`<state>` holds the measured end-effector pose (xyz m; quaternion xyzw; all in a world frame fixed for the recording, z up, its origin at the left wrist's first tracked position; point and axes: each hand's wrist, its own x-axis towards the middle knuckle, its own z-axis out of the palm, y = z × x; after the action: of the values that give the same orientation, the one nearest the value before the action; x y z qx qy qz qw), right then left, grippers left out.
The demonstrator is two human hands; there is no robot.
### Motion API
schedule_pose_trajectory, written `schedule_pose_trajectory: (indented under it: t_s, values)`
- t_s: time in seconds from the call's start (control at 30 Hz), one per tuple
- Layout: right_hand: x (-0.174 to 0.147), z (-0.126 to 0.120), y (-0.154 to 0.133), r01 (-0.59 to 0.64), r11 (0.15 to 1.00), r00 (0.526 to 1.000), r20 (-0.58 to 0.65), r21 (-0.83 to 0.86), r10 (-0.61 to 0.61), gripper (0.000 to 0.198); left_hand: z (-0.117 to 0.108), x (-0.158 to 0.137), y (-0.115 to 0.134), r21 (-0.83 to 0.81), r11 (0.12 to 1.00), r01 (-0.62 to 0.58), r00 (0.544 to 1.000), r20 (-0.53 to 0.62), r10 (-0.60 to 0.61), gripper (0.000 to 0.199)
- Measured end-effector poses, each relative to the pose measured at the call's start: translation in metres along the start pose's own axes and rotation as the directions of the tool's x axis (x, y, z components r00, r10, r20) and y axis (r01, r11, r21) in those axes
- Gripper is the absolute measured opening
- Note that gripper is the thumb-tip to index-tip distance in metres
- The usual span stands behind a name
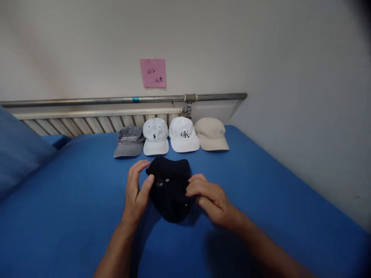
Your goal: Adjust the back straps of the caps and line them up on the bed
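Observation:
A black cap [171,193] is between my hands, above the blue surface [87,208], its dark inner side partly showing. My right hand [213,197] is closed on the cap's right edge, fingers curled and thumb below them. At the cap's left edge, my left hand [137,189] has its thumb and fingers apart; the thumb tip overlaps the edge. Beyond the hands stands a row of caps: a grey cap [129,141], a pale cap [155,135] with a small dark emblem, a white cap [184,133] with black letters, and a beige cap [211,133].
Behind the caps runs a metal pipe [101,101] above a white radiator [87,124]. A pink note [153,79] with handwriting is stuck on the wall [217,46]. Blue fabric [20,150] hangs at the left; a wall borders the right side.

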<state>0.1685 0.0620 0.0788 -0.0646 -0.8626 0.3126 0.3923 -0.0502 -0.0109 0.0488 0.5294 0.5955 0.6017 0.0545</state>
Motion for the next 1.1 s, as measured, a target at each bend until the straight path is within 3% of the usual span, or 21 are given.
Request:
schedule_pose_trajectory:
  t_s: [0.07, 0.13, 0.23, 0.33, 0.4, 0.5, 0.6, 0.67, 0.77, 0.83, 0.93, 1.1]
  values:
    - [0.000, -0.007, 0.001, 0.029, 1.000, 0.999, -0.032, 0.006, -0.029, 0.027, -0.002, 0.000, 0.006, 0.062, 0.978, -0.197, 0.962, 0.203, 0.181, 0.028]
    - [-0.001, -0.012, 0.004, 0.028, 0.999, 0.994, -0.101, -0.019, -0.030, 0.026, -0.003, 0.001, 0.011, 0.019, 0.965, -0.261, 0.888, 0.396, 0.232, 0.026]
    - [-0.005, -0.016, 0.010, -0.077, 0.996, 0.968, -0.242, -0.040, 0.065, 0.025, 0.000, 0.000, 0.018, -0.076, 0.985, -0.154, 0.791, 0.588, 0.170, 0.022]
    - [-0.009, -0.018, 0.015, -0.245, 0.969, 0.915, -0.326, 0.016, 0.237, 0.026, 0.001, -0.003, 0.021, -0.081, 0.996, 0.044, 0.733, 0.680, 0.023, 0.018]
    - [-0.010, -0.019, 0.018, -0.330, 0.944, 0.885, -0.338, 0.031, 0.320, 0.026, -0.002, -0.005, 0.020, -0.089, 0.976, 0.200, 0.708, 0.701, -0.082, 0.015]
    - [-0.010, -0.021, 0.024, -0.386, 0.921, 0.891, -0.282, -0.059, 0.355, 0.025, -0.008, -0.004, 0.018, -0.151, 0.893, 0.424, 0.686, 0.697, -0.208, 0.017]
    - [-0.009, -0.022, 0.028, -0.419, 0.889, 0.900, -0.211, -0.185, 0.381, 0.027, -0.011, -0.004, 0.018, -0.155, 0.832, 0.533, 0.666, 0.683, -0.300, 0.017]
    - [-0.007, -0.020, 0.024, -0.392, 0.879, 0.904, -0.291, -0.271, 0.313, 0.031, -0.007, -0.004, 0.020, -0.132, 0.822, 0.555, 0.648, 0.687, -0.327, 0.014]
    - [-0.007, -0.012, 0.003, -0.229, 0.891, 0.906, -0.421, -0.392, 0.048, 0.027, 0.000, -0.005, 0.023, -0.100, 0.828, 0.552, 0.639, 0.688, -0.343, 0.013]
    - [-0.006, -0.002, -0.012, -0.090, 0.910, 0.942, -0.330, -0.404, -0.053, 0.021, 0.005, -0.006, 0.025, -0.088, 0.845, 0.528, 0.643, 0.691, -0.329, 0.014]
    - [-0.006, 0.014, -0.023, -0.068, 0.883, 0.987, -0.159, -0.465, -0.008, 0.013, 0.008, -0.009, 0.024, -0.084, 0.876, 0.475, 0.669, 0.681, -0.297, 0.015]
    - [-0.007, 0.025, -0.009, -0.202, 0.866, 0.978, -0.147, -0.458, 0.150, 0.005, 0.011, -0.012, 0.024, -0.064, 0.912, 0.406, 0.706, 0.656, -0.268, 0.018]
